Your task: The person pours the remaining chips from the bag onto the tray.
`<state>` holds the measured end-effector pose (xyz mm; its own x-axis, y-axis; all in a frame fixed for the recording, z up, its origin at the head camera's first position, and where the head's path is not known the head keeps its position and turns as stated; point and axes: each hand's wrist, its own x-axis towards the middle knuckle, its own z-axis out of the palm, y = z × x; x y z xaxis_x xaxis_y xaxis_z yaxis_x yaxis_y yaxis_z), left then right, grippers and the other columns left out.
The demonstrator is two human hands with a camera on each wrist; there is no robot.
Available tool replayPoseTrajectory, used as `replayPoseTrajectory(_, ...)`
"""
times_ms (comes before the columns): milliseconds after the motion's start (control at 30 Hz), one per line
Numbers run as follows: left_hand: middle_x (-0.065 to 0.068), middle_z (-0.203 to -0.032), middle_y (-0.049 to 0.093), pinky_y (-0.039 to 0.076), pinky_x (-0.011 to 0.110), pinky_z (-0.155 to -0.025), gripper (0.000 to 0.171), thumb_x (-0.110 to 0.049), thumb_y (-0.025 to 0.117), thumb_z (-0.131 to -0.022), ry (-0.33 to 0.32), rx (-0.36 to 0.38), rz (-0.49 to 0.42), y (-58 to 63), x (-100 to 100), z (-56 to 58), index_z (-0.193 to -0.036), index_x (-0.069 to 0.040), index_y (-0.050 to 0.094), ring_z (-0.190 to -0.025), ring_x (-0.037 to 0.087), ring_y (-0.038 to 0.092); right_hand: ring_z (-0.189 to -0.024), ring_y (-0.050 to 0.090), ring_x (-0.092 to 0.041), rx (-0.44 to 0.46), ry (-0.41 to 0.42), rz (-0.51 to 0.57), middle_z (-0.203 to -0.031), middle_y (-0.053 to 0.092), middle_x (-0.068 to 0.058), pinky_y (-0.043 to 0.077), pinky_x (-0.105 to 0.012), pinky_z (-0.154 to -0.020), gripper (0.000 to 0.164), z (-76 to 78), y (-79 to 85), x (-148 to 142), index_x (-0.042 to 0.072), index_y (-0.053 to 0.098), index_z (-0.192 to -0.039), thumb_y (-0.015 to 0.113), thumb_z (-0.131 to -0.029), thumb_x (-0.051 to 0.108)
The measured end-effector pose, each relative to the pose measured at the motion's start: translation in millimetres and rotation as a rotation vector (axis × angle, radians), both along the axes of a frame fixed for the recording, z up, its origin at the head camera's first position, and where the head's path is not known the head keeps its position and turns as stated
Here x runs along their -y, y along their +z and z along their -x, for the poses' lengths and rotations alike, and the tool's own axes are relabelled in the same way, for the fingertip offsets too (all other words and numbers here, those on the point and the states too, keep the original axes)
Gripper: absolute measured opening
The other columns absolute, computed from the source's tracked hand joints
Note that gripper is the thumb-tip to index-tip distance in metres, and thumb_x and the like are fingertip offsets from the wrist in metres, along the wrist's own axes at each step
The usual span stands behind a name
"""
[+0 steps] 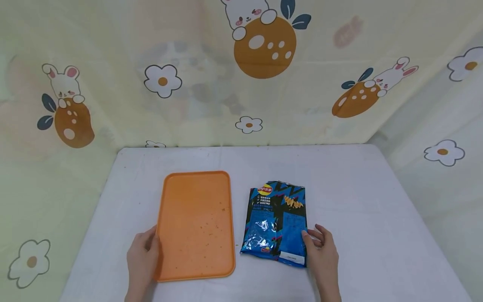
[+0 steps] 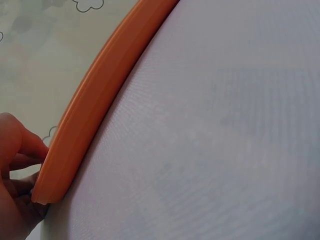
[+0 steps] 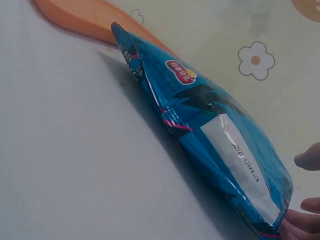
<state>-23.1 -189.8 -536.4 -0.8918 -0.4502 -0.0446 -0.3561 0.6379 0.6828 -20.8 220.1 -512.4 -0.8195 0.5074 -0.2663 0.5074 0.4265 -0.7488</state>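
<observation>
Bag [image 1: 269,228]: Because the blue bag is lying just left of the right hand [image 1: 323,253] and reaching farther from the person than it does, that hand is sitting much nearer to it than the left hand [image 1: 142,256], which is resting beyond the tray [image 1: 188,214].
Bag's long axis: running away from the person, the printed side facing up and catching the light.
Right hand's hold: thumb and fingers are standing apart; the fingers are meeting the bag's near right corner, and in the right wrist view the thumb is hanging clear of it. Whether any finger is lying underneath, I cannot tell.
Right hand's pose: reaching forward from the near edge, thumb side turning in towards the bag.
Left hand's hold: bent fingers and thumb are gripping the orange tray's left rim, low down near the closest corner.
Left hand's pose: reaching forward, thumb side turning inward.
Tray: resting left of the bag with a narrow gap between, its long side also running away from the person; small dark specks [image 1: 223,209] are dotting it.
Desk [image 1: 362,201]: carrying both things on its white top.
Cloth [image 1: 211,115]: hanging behind, showing rabbits and flowers.
</observation>
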Motion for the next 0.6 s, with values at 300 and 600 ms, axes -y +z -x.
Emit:
replayPoseTrajectory(300, 0.015, -0.105, 0.065, 0.048, 0.035, -0.076, 0.034, -0.008, 0.057, -0.102, 0.002, 0.0, -0.01, -0.3, -0.3, -0.2, -0.134, 0.0, 0.065, -0.092, 0.027, 0.061, -0.102, 0.06, -0.035, 0.08, 0.008, 0.005, -0.119, 0.065, -0.027, 0.053, -0.041, -0.089, 0.056, 3.8, 5.0, 4.3, -0.008, 0.058, -0.135, 0.059, -0.104, 0.039)
replayPoseTrajectory(600, 0.017, -0.109, 0.064, 0.052, 0.048, -0.085, 0.035, -0.008, 0.054, -0.103, 0.015, 0.021, -0.041, -0.6, -1.6, -0.6, -0.136, 0.001, 0.063, -0.1, 0.031, 0.062, -0.099, 0.057, -0.032, 0.04, -0.009, -0.011, -0.113, 0.067, -0.024, 0.046, -0.022, -0.075, 0.041, 2.3, 2.0, 7.3, -0.006, 0.064, -0.128, 0.057, -0.105, 0.027)
